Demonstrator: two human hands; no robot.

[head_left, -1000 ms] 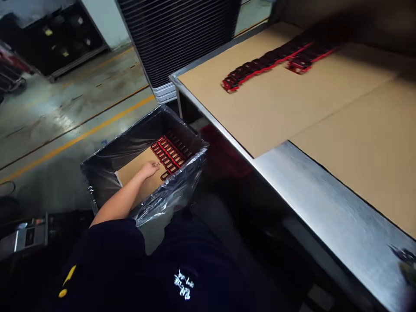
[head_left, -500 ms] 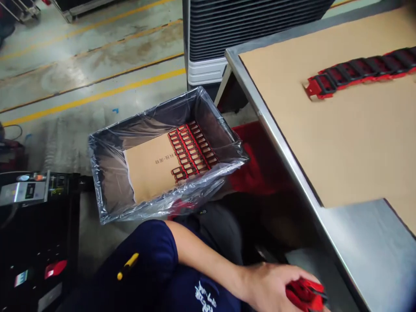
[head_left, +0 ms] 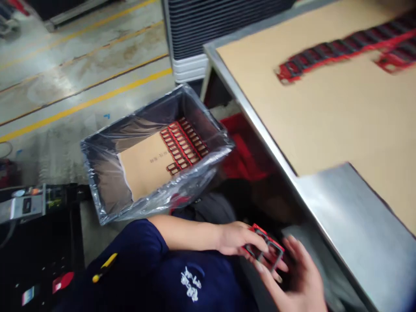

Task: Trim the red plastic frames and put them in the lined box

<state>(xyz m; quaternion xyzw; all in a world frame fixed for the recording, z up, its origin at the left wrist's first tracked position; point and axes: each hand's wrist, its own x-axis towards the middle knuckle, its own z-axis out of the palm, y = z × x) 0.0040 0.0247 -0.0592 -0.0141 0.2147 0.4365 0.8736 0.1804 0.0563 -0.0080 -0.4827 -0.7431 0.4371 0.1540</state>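
Observation:
My left hand (head_left: 236,239) grips a stack of red and black frame parts (head_left: 264,248) low in front of my lap. My right hand (head_left: 297,277) is just right of it, fingers spread and touching the underside of the same stack. To the left on the floor stands a plastic-lined crate (head_left: 97,173) with a cardboard sheet (head_left: 143,167) and rows of the same red and black frames (head_left: 182,145) at its right end. On the steel table (head_left: 338,208), a long row of red and black frames (head_left: 328,54) lies on brown cardboard (head_left: 325,117).
A tall stack of dark trays (head_left: 201,30) stands behind the crate. Red material (head_left: 242,156) lies under the table edge. A black device with a small display (head_left: 29,206) sits at the left. Yellow lines cross the grey floor (head_left: 65,86).
My left hand came out of the crate and back to my lap, now holding a stack of frames. My right hand has come into view beside it. The view swung right.

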